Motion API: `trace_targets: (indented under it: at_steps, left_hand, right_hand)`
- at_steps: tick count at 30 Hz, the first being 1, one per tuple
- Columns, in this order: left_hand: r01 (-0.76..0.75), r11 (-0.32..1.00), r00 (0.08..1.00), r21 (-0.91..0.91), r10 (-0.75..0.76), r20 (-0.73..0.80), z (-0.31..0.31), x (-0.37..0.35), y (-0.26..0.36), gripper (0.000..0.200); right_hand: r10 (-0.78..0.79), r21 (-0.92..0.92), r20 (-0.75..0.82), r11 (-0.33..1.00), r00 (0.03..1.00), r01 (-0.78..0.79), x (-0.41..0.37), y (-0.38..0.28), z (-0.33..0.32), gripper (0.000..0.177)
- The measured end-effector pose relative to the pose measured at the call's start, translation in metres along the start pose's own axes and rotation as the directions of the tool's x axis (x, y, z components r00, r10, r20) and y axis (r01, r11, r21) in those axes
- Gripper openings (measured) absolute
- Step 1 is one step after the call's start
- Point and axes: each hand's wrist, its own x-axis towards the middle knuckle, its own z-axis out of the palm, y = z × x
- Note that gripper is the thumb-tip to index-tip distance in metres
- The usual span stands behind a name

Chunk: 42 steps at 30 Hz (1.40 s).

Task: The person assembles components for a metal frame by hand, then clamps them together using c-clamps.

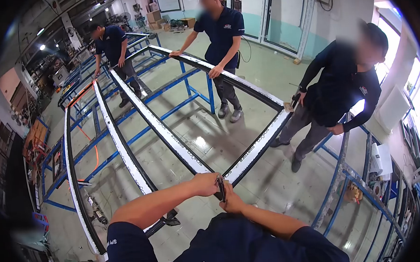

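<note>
A large door or window frame [165, 131], black with white printed protective film, rests on blue metal stands. At its near corner my left hand [207, 184] is closed, fingers curled around a small dark metal piece [221, 186]. From the other side my right hand [231, 200] grips the lower part of that same piece. The hands nearly touch, and they hide much of the piece and the corner. Its exact kind is not clear. A dark clamp-like tool [171, 218] sits on the frame below my left forearm.
One person [221, 35] has both hands on the far bar. Another person [345, 86] stands at the right corner, near a block [288, 107]. A third person [113, 46] leans over the far left end. Blue stands [198, 96] carry the frame; another blue rack [347, 171] stands right.
</note>
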Motion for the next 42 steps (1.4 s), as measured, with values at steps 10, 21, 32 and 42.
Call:
trace_targets:
  at_steps: [10,21,32,42]
  left_hand:
    - [-0.085,0.991,0.988,0.102,0.071,0.134,-0.023,0.003,0.001,0.044]
    - [-0.1,0.945,0.978,-0.311,0.036,-0.204,-0.002,-0.038,-0.025,0.082]
    - [-0.066,0.394,0.636,-0.917,-0.691,-0.343,0.127,-0.124,-0.019,0.02]
    - [-0.114,0.611,0.786,-0.783,-0.426,-0.447,0.142,-0.101,0.001,0.026]
  right_hand:
    - [-0.001,-0.024,0.017,1.0,1.0,0.001,0.0,-0.011,-0.009,0.09]
    - [-0.093,0.145,-0.007,0.985,0.996,0.093,-0.013,0.036,-0.006,0.104]
    - [0.474,0.299,-0.199,0.863,0.858,-0.407,-0.062,0.067,-0.037,0.073]
    - [0.418,0.236,-0.267,0.902,0.868,-0.361,-0.055,0.036,-0.057,0.068]
